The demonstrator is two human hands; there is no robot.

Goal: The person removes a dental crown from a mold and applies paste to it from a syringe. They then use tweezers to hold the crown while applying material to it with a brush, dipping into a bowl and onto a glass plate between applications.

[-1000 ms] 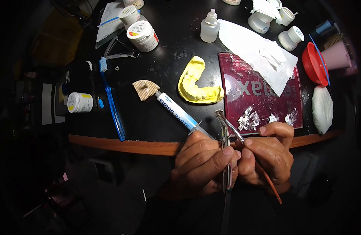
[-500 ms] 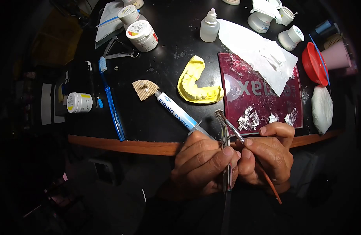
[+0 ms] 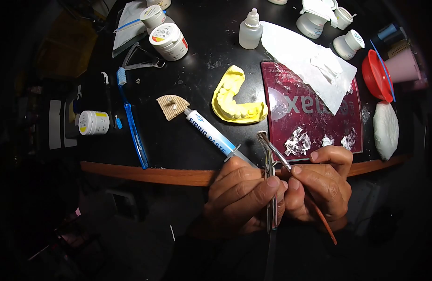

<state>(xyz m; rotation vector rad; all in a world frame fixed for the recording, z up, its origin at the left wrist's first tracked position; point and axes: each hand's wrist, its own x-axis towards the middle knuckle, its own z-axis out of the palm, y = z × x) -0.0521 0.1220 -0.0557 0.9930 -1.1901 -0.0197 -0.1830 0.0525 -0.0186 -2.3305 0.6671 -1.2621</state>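
Along the wooden bench edge [image 3: 145,174], our left hand [image 3: 239,196] clamps metal tweezers [image 3: 266,152], likely steadying the small piece [image 3: 262,134] at their tips, toward which a brush [image 3: 283,161] slants, pinched low, presumably for control, by our right hand [image 3: 321,192].

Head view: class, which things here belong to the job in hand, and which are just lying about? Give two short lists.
In the job:
left hand, holding tweezers
right hand, holding a brush
small pale piece at the tweezers' tips
probably the maroon slab with its white mounds

Apparently lying about:
blue toothbrush
red bowl
pink cup
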